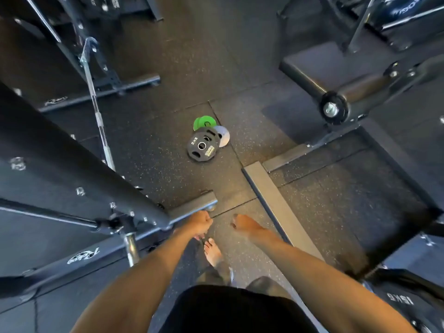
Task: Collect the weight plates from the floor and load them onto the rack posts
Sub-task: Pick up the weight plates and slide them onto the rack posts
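A black 5 kg weight plate (203, 147) lies flat on the rubber floor ahead of me. Two small green plates (203, 122) sit just behind it, partly under its edge, and a small grey plate (223, 138) lies at its right side. My left hand (200, 223) hangs well short of the pile with its fingers curled and nothing in it. My right hand (241, 224) hangs beside it, loosely curled, also holding nothing. A chrome rack post (131, 247) sticks out of the frame at my lower left.
The dark rack frame (72, 164) fills the left side, its foot (192, 205) close to my left hand. A flat steel base bar (276, 203) runs along my right. A padded roller with an end cap (332, 109) juts in at the upper right. My bare foot (212, 252) stands below.
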Demonstrator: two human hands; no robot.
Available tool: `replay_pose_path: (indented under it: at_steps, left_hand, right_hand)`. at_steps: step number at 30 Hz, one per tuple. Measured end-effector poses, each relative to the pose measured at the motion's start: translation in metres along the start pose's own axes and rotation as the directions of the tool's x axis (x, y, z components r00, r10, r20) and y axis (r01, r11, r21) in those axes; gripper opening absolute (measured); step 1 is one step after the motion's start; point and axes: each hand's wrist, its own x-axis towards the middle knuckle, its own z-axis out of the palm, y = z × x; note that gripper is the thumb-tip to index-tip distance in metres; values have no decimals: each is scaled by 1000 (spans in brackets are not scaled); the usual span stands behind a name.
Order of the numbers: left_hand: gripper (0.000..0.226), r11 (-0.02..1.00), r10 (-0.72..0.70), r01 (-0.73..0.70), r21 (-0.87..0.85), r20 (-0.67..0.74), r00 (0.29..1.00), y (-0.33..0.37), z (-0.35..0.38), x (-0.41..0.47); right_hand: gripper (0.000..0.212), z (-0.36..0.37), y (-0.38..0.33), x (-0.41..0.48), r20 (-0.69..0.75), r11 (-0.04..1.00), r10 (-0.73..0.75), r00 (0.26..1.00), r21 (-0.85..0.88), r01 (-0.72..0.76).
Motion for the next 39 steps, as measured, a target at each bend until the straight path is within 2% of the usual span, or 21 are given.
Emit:
replay_pose_path:
  at_steps: [7,11,13,20,24,27,33,36,39]
  left_hand:
    - [10,995,-62,63,-75,25,998,46,-77,68]
    - [21,994,-89,89,-65,1,996,63,-125,125]
    - [18,991,-107,105,-89,-17,994,74,-152,158]
    - [20,972,-192,185,-143,-41,980,116,-239,253]
    - [20,958,-212,192,-215,-75,974,143,-279,301]
    - [25,947,-243,222,-231,-67,968,152,-298,338]
    - [23,945,-254,255,-203,33,967,143,-330,427]
    - [26,914,-304,312,-261,74,950,117,-333,497]
    - [30,837,-384,398,-374,117,916,81,-325,572]
  right_hand:
    - [35,-89,-12,91,36,1000,2,999,24,-3]
    - [30,-128,-13,172,77,1000,3,997,-7,-2]
    - [26,-150,-16,220,91,1000,-4,996,-28,6]
    - [33,-257,-52,310,114,990,-46,992,141,29]
    - [29,-293,-56,358,117,993,-29,993,121,15]
    - [27,-307,-55,396,144,991,-9,990,133,-11]
    - [26,-290,-49,490,205,941,85,975,306,-146]
    - [26,-267,-43,559,227,900,143,963,375,-222]
    - [25,-238,-38,638,214,897,183,960,362,-252]
